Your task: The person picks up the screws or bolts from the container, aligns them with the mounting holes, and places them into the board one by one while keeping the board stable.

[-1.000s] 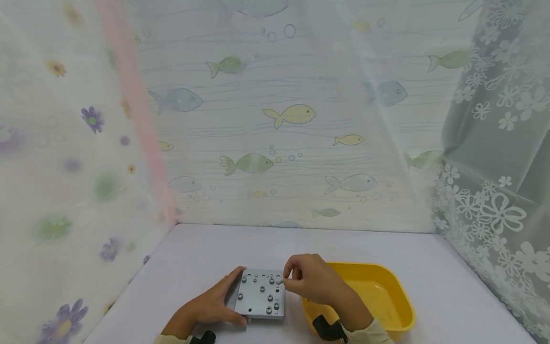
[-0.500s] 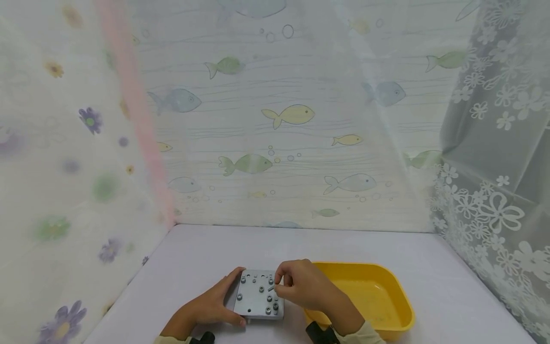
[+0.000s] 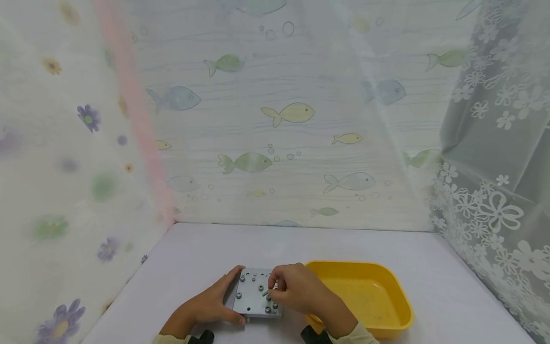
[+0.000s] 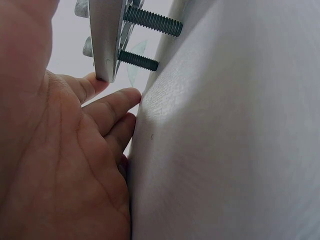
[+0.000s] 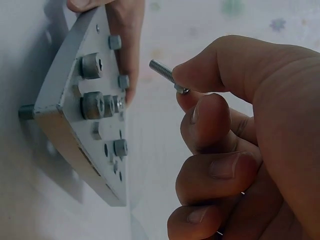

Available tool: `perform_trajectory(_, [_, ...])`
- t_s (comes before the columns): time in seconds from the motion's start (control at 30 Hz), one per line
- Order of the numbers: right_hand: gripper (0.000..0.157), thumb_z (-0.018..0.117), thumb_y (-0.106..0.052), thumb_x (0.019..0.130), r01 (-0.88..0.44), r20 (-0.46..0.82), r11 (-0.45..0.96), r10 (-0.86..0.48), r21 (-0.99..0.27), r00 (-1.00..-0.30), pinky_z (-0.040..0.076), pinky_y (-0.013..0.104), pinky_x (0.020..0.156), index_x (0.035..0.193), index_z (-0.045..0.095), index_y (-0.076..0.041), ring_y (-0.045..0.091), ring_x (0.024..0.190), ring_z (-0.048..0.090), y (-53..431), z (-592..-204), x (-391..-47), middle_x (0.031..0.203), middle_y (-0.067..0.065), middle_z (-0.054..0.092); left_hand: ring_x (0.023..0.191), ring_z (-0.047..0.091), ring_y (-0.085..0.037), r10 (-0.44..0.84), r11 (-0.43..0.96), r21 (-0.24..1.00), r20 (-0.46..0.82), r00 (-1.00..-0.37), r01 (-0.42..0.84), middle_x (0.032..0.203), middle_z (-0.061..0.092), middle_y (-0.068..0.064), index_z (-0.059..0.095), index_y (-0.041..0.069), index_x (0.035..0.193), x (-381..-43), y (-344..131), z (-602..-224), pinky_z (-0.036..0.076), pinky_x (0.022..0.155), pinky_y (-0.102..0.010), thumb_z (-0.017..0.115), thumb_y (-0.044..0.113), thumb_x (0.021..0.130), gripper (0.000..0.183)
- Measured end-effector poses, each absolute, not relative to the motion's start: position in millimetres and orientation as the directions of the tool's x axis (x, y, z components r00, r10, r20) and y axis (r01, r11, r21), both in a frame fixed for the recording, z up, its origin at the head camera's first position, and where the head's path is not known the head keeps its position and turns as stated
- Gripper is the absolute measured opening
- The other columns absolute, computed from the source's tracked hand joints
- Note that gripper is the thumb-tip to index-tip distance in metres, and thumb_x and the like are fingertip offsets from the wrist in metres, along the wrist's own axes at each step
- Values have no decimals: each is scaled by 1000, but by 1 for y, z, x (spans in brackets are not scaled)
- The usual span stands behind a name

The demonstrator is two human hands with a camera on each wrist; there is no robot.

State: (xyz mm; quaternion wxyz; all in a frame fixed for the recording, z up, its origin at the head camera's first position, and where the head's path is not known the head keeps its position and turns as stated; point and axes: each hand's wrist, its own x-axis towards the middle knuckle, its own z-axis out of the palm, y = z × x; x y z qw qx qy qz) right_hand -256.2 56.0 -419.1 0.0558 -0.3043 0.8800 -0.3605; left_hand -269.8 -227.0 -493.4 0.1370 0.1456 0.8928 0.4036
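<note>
A silver metal plate (image 3: 253, 305) with holes and several socket-head screws (image 5: 91, 66) stands over the white table. My left hand (image 3: 208, 303) grips its left side, thumb at the near corner and index finger at the far one. Below the plate, in the left wrist view, threaded screw ends (image 4: 152, 21) stick out toward the table. Between thumb and index finger my right hand (image 3: 301, 289) pinches a small screw (image 5: 162, 71), its threaded end pointing away from the fingertips. That hand is over the plate's right part and hides some of it; the screw is apart from the plate's face.
A yellow plastic bin (image 3: 365, 306) stands on the white table (image 3: 215, 243) right of the plate, partly behind my right forearm. Fish-print curtain (image 3: 292, 143) closes off the back, with flowered cloth on the left and lace on the right.
My right hand has moved left and slightly nearer with the screw, from the plate's right edge to over its face. The left hand keeps its hold on the plate.
</note>
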Motion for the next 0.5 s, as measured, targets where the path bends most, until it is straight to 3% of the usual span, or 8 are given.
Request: perform_trajectory(0.5, [6, 76, -25, 90, -518, 98, 569, -607, -639, -789, 37, 16, 48, 91, 70, -25, 1, 50, 46, 42, -426, -251, 58, -14, 54, 157, 23, -35, 385, 625, 763, -117, -915, 166, 170, 27, -2, 20, 33, 165, -269, -229, -493, 20, 122, -70, 96, 50, 61, 130])
